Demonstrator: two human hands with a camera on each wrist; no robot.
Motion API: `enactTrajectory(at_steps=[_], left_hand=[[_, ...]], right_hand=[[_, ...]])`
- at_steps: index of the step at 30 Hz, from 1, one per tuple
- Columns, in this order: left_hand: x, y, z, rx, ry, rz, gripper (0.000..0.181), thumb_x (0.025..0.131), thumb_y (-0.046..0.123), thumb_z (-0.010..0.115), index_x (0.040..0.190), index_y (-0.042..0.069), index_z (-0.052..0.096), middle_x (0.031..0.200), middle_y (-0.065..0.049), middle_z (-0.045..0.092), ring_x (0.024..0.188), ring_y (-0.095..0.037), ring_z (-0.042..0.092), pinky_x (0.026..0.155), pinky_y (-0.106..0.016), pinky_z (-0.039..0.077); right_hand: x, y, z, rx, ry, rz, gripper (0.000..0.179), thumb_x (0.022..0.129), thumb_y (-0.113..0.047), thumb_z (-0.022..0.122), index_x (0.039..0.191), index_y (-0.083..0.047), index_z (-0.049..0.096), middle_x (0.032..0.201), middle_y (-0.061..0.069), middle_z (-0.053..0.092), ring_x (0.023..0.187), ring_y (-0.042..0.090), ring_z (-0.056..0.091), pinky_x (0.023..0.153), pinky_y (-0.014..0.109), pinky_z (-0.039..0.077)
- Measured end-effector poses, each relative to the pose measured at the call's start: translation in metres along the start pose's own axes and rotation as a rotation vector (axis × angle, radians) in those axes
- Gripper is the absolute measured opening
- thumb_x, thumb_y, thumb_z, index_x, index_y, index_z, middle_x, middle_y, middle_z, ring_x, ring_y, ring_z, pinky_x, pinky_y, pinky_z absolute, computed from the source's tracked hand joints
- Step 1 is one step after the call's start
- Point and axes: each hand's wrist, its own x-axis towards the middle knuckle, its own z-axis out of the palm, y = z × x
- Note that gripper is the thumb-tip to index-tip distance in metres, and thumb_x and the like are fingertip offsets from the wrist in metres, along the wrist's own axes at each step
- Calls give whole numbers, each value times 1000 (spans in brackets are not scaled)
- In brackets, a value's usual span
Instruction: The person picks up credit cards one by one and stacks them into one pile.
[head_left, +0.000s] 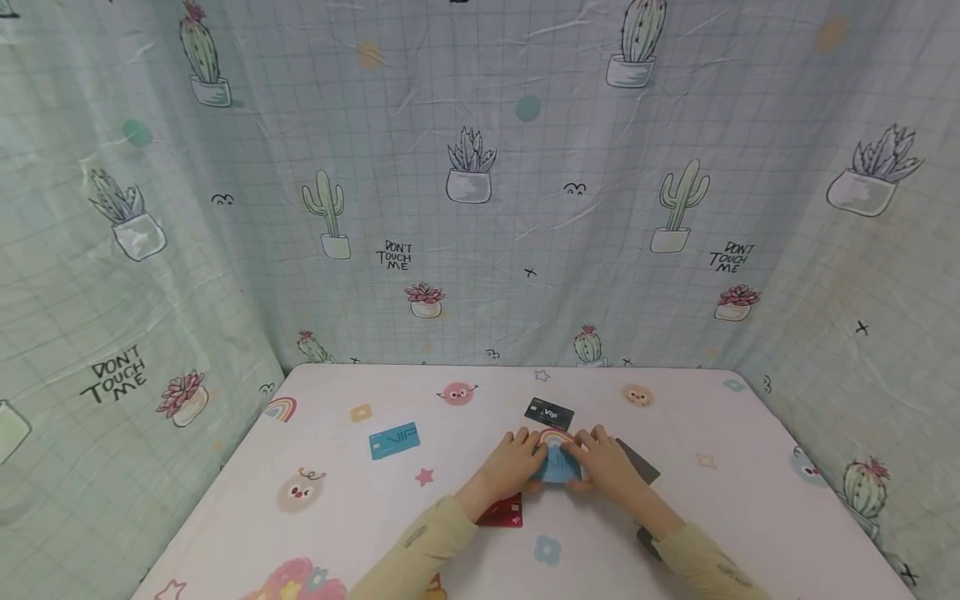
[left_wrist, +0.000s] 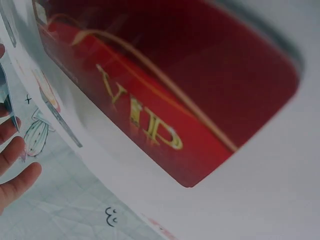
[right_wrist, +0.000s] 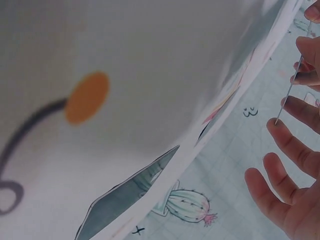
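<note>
Both hands hold a blue card [head_left: 558, 467] above the middle of the table, one at each side. My left hand [head_left: 516, 461] pinches its left edge, and my right hand [head_left: 604, 463] pinches the right edge. Seen from the right wrist, the card [right_wrist: 289, 92] is a thin edge-on line between thumb and fingers. Under the left forearm lies a red VIP card [head_left: 510, 512], large and close in the left wrist view. Just beyond the hands is a black VIP card [head_left: 550, 413]. A dark grey card [head_left: 637, 461] lies beside the right wrist, partly covered.
A light blue VIP card [head_left: 394, 441] lies on the left part of the white patterned table [head_left: 337, 517]. Another dark object [head_left: 647, 543] peeks out by the right sleeve. A cactus-print curtain [head_left: 495, 275] hangs behind the table and at both sides.
</note>
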Motion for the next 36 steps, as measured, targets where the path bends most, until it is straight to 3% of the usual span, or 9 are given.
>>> enactTrajectory(at_steps=[11,21,31,36], left_hand=[[-13,2,-9,-19,40,0,62,76,54,59,123,15,51,115,-3,54,98,-16,47,82,-28,44],[-28,6,-16,-8,111,-3,61,73,53,62,120,15,52,110,-2,54,96,-15,46,81,-27,43],[-41,8,-22,5,88,-18,57,74,53,61,117,17,52,109,-1,53,96,-15,46,82,-27,43],[-47,7,-24,10,74,-24,58,73,54,61,117,17,53,107,0,53,94,-15,45,81,-27,43]], right_hand=[[-6,-10,-5,48,19,0,59,61,-46,73,110,-17,59,95,1,52,82,16,39,64,29,40],[-12,-17,-7,20,121,-66,59,57,-48,74,107,-18,60,92,-1,50,78,13,38,60,24,39],[-13,-26,-9,20,71,-67,60,61,-52,69,110,-19,60,94,-2,51,81,15,41,65,28,42],[-14,-31,-9,50,89,-78,60,60,-51,70,109,-19,60,92,-2,52,80,14,41,66,27,42]])
